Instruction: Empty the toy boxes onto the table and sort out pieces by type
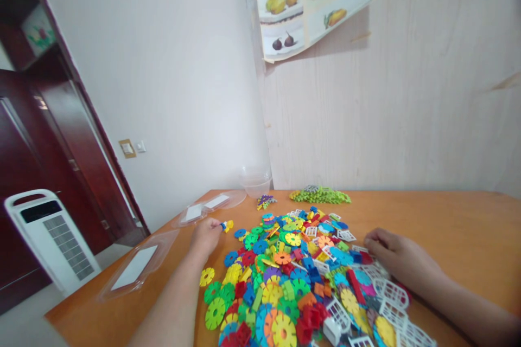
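The left hand (207, 236) is pinching a blue-and-yellow toy (228, 225). The right hand (393, 256), grip unclear, is resting beside plastic building pieces (282, 258).

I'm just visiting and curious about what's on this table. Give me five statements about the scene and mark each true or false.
1. The left hand has a small blue-and-yellow piece at its fingertips. True.
2. The right hand is at the left side of the big mixed pile. False: it is at the pile's right side.
3. A bright green heap lies beyond the big mixed pile. True.
4. The clear plastic tub stands at the near edge of the table. False: it is at the far side.
5. The poster shows fruit. True.
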A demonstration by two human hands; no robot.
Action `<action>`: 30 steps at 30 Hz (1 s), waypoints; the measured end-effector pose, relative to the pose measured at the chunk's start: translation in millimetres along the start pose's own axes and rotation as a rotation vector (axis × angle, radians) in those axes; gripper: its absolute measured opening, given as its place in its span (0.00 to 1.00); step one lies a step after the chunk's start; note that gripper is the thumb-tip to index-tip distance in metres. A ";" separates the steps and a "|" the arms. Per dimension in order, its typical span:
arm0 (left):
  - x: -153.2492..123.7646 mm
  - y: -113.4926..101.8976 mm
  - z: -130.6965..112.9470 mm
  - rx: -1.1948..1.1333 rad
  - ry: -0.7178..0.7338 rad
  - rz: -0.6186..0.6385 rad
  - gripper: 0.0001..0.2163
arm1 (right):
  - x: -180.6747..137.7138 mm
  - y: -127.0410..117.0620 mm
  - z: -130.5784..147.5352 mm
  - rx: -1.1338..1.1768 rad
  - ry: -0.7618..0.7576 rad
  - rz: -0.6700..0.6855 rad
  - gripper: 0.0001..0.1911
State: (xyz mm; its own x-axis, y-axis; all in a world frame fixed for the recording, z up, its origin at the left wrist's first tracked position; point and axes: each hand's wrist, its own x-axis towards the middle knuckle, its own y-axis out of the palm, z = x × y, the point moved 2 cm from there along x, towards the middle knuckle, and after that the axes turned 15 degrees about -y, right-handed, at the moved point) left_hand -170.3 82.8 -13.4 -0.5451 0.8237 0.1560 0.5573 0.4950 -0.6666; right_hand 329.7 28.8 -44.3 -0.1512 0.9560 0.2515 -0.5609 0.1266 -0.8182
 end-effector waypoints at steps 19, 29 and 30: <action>2.6 4.2 10.0 0.102 -0.114 -0.031 0.04 | 0.5 -1.1 1.0 -0.011 0.027 -0.012 0.15; 4.7 11.8 12.5 0.035 -0.147 -0.021 0.04 | 0.4 -0.2 2.1 -0.013 0.004 -0.014 0.15; 4.6 12.0 12.4 0.027 -0.145 -0.018 0.04 | 0.8 0.2 1.6 -0.013 0.000 -0.016 0.15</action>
State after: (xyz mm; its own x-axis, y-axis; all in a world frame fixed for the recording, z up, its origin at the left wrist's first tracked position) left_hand -173.9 89.1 -29.7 -0.6406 0.7653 0.0630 0.5305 0.5004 -0.6842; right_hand 328.2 29.1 -43.4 -0.1420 0.9538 0.2647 -0.5530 0.1453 -0.8204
